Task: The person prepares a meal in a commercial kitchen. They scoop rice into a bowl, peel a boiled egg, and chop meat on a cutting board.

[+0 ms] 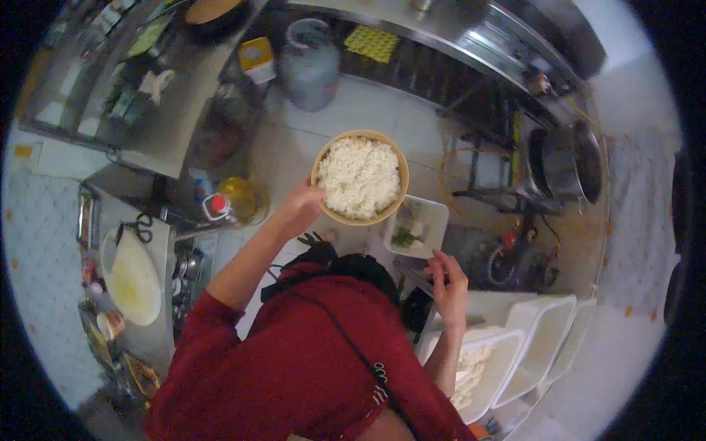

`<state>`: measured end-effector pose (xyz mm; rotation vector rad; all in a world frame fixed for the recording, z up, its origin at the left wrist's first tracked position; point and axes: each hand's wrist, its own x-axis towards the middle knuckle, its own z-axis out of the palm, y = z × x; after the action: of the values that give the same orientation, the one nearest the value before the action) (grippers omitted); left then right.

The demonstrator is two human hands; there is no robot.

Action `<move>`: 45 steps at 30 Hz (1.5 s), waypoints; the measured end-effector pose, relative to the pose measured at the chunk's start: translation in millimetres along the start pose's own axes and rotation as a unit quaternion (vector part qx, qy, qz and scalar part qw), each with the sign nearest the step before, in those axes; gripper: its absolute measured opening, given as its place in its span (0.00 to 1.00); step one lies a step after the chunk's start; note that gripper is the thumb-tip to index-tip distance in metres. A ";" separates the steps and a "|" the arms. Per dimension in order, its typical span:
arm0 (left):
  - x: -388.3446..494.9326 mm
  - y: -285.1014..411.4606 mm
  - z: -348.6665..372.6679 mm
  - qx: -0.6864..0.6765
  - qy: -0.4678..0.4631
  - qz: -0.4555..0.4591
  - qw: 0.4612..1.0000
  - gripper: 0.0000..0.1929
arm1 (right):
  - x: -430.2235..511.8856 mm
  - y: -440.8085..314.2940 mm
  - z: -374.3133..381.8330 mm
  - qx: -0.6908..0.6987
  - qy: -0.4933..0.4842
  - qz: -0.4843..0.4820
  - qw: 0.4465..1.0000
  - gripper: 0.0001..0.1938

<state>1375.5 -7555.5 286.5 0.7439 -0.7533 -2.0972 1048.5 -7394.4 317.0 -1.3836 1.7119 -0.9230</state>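
Note:
My left hand [302, 208] grips the left edge of a round tan bowl, which is filled with white rice or a similar crumbly white food [359, 177]. Just below and to the right of the bowl is a white rectangular plastic container [436, 218] with some green herbs [404, 237] and pale pieces in it. The thumb and fingers of my right hand [449, 278] are at the container's lower right edge; whether they grip it is hard to tell. The bowl's rim overlaps the container's upper left corner in this view.
A steel counter [193, 110] stands at upper left, a gas cylinder [310, 66] at the top. An oil jug [242, 199] is left of me. A round cutting board [132, 278] lies at far left. Large pots [568, 162] and white tubs [499, 380] are at right.

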 end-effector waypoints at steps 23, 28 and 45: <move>-401.9 -478.8 296.6 -0.439 0.613 0.482 0.446 0.31 | 83.1 186.7 -150.0 -0.371 -0.529 -0.261 0.717 0.16; -579.2 -448.0 12.6 -0.394 0.572 0.595 0.404 0.31 | 6.5 144.5 -10.4 -0.278 -0.585 -0.169 0.743 0.16; -724.3 -593.2 24.2 -0.173 0.789 0.205 0.553 0.22 | -228.1 63.3 364.3 -0.395 -0.670 0.019 0.629 0.20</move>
<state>1468.9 -6650.9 62.7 1.5443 0.5053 -0.4441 1373.6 -7189.8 114.0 -1.7441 0.7947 0.9916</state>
